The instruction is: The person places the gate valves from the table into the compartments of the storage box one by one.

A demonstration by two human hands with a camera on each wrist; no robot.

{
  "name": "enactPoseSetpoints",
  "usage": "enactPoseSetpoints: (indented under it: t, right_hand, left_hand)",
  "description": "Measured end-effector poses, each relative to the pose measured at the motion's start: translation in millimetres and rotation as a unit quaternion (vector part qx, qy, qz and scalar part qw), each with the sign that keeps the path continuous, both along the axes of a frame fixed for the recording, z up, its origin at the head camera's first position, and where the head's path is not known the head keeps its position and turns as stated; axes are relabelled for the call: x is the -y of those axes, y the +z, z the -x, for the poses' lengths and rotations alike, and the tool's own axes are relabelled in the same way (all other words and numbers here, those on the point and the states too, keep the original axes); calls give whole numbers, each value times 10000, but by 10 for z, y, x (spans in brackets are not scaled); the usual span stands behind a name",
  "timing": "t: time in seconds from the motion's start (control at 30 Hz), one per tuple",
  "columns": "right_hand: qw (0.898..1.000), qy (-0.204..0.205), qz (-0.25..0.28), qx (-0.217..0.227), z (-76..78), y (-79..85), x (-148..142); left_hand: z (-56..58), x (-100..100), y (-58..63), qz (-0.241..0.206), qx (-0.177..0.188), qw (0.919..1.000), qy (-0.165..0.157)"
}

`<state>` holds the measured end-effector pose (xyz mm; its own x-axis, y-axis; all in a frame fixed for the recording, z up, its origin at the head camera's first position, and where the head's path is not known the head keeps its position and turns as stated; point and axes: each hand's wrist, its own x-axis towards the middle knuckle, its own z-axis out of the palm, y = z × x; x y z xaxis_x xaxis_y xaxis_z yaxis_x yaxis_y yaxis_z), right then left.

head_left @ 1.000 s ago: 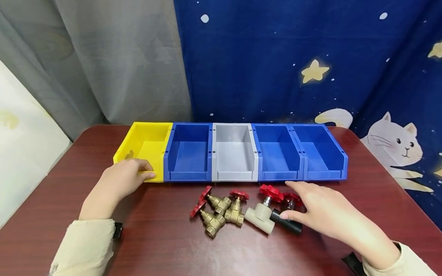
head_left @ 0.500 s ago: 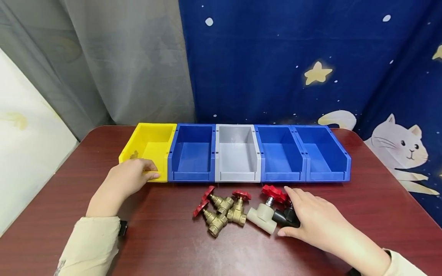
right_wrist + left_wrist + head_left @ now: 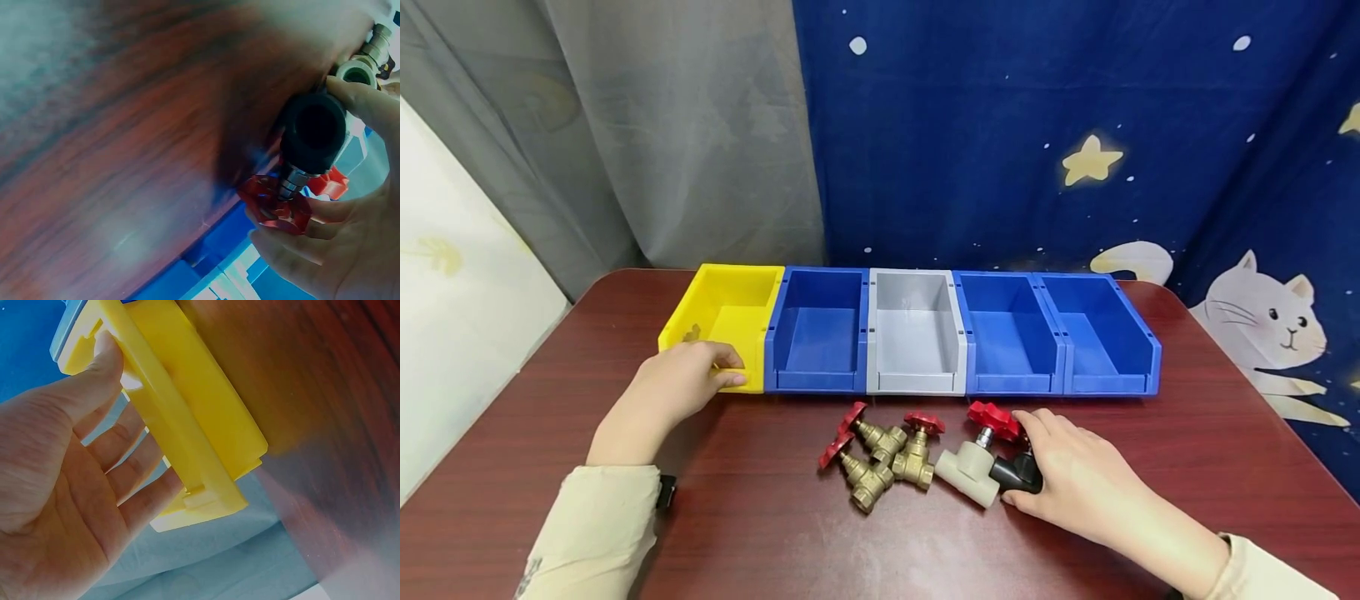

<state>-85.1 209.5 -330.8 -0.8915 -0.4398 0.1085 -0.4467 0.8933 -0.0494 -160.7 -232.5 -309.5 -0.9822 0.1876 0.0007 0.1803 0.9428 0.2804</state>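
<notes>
Right hand [image 3: 1078, 471] closer round black valve [image 3: 1017, 473]; four other valves [image 3: 914, 468], five bins [image 3: 916, 383]

The left hand [image 3: 673, 387] pinches the front edge of a yellow bin [image 3: 737, 287]. To the right of that grip, a blue bin [image 3: 817, 382], a grey bin [image 3: 917, 384] and two more blue bins [image 3: 1017, 383] continue the row. The right hand [image 3: 1075, 467] grips a black valve [image 3: 1015, 475] on the dark red table [image 3: 752, 508]. Just left of this grip lies a white valve [image 3: 972, 467]; farther left, three brass valves [image 3: 868, 482] with red handles lie clustered. Beyond both grips, behind the bins, hang a grey curtain [image 3: 700, 150] and a blue curtain [image 3: 940, 150] with stars.
</notes>
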Motion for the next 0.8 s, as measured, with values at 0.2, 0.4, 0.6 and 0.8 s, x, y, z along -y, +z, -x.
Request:
enactPoseSetpoints:
  t: [0.2, 0.4, 0.6, 0.8]
  right_hand:
    - [9998, 14, 11, -215, -3, 18, -19]
    - [9997, 5, -130, -205, 7, 110, -55]
    - [9993, 27, -255, -285, 24, 246, -163]
    - [9956, 223, -242, -877, 81, 359, -326]
  left_hand:
    - [5, -5, 0, 56, 24, 10000, -4]
    - [2, -13, 4, 98, 18, 9999, -8]
    - [-1, -31, 8, 97, 28, 9999, 0]
    - [-9, -21, 7, 57, 65, 10000, 14]
